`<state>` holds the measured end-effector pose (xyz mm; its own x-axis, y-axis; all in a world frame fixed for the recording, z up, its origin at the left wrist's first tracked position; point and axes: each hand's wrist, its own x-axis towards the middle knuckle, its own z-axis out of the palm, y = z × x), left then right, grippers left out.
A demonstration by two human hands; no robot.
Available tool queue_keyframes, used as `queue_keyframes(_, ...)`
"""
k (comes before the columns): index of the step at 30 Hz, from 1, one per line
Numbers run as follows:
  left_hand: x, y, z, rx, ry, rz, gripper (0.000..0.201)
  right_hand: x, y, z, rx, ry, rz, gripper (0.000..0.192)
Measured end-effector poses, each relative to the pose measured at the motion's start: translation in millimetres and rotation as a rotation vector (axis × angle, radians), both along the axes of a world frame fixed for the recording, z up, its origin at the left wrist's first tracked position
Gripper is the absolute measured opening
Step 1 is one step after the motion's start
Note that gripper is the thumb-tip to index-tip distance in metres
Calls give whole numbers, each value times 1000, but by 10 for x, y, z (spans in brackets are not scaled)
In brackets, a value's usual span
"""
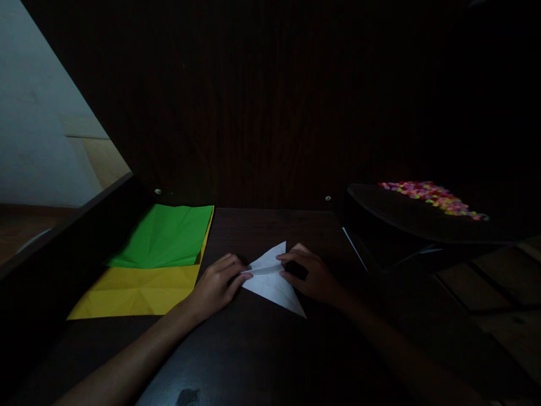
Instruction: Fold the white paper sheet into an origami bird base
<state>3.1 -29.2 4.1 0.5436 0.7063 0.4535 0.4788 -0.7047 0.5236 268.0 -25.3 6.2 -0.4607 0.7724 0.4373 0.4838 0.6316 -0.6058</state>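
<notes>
From the head view, a folded white triangular paper sheet (pixel 270 279) is lying on the dark wooden surface (pixel 253 349). The left hand (pixel 220 282) is pinching its left corner, while the right hand (pixel 310 276) is pressing its right edge with curled fingers. A green paper sheet (pixel 164 237) overlapping a yellow paper sheet (pixel 135 293) is resting left of the white sheet.

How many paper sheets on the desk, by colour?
White paper: 1, folded, pinched between left hand and right hand
Green paper: 1, lying on the yellow
Yellow paper: 1, lying flat on the desk
Total: 3
</notes>
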Motion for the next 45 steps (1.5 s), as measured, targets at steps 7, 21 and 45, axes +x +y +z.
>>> queue_keyframes(7, -1, -11, 53, -82, -151, 82, 17, 4, 4, 62, 10, 72, -76, 34)
queue_keyframes(21, 12, 33, 76, -534, -351, 161, 23, 4, 25, 29, -163, 310, -264, 25)
queue_keyframes(45, 7, -59, 111, -1048, -421, -135, 68, 43, 110, -61, -96, 314, -403, 12)
